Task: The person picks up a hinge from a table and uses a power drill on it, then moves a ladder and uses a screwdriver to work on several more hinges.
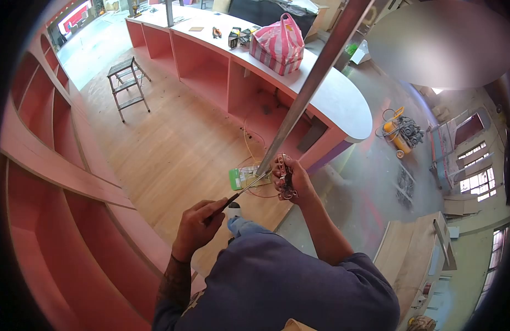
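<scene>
While the right hand [288,175] is closed around a small metal fitting [286,187], held up against the lower end of a slanting metal pole [310,88], the left hand [199,225] has its fingers wrapped tight round the dark handle of a screwdriver [245,189]. Screwdriver shaft runs up and right, tip at the fitting just beside the right fingers; exact contact point too small to tell. Fitting hangs partly below the right palm, some bracket or chain-like part, detail blurred. Pole rises from the hands to the top edge of view, crossing in front of a long pink counter [343,105] with a pale top. On the counter top: a red-and-white striped bag [278,45], and some small tools near it, well apart from the hands. Below the hands, on the wood floor [172,143], a green flat item [235,179] with thin yellow wire [247,144] looping up from it. Small metal step stool [127,83] stands farther back on the floor. Curved pink shelving [56,182] fills the left side. Yellow compressor-like machine [397,135] on the grey floor to the right, past the counter end. Person wears a blue-grey shirt, jeans knee visible under the left hand.
</scene>
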Available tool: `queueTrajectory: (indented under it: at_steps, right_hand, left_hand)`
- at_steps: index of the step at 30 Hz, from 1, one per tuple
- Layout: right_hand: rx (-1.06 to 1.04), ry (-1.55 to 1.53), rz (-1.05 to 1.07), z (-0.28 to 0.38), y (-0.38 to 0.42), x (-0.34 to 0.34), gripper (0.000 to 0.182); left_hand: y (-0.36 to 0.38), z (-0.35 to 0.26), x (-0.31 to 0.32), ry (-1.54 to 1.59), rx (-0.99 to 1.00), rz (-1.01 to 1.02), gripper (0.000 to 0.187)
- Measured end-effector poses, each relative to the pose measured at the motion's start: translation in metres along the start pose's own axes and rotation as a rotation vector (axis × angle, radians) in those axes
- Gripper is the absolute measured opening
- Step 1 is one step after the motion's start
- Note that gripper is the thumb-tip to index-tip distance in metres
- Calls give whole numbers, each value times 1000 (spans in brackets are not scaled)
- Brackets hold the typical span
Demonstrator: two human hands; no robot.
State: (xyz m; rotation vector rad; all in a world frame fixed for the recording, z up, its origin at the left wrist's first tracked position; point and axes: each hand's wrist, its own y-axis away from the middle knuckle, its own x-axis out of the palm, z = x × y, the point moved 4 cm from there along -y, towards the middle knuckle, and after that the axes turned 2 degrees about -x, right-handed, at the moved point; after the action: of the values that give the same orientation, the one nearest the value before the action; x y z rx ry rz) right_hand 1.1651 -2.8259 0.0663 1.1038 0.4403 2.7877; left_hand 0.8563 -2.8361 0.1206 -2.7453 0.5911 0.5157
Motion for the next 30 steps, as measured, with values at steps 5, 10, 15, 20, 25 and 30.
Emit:
queueTrajectory:
  at_steps: [5,10,15,20,25,30]
  right_hand:
    - [21,-2,-29,-9,-50,25,23]
    - [6,6,-1,-5,-122,44,19]
    - [-1,1,-51,6,-184,65,18]
    - [-38,137,-37,16,-234,76,17]
    - [-455,1048,-87,9,-275,45,21]
    - [-158,611,-172,-3,-262,79,20]
  left_hand:
    - [-53,11,-27,-56,70,57,35]
    - [-120,39,-61,-111,95,88,36]
    - [-185,57,-94,-181,63,156,37]
    - [-230,67,-120,-327,219,135,29]
    - [-277,73,-152,-700,560,202,25]
    - [-294,89,-170,-462,619,353,20]
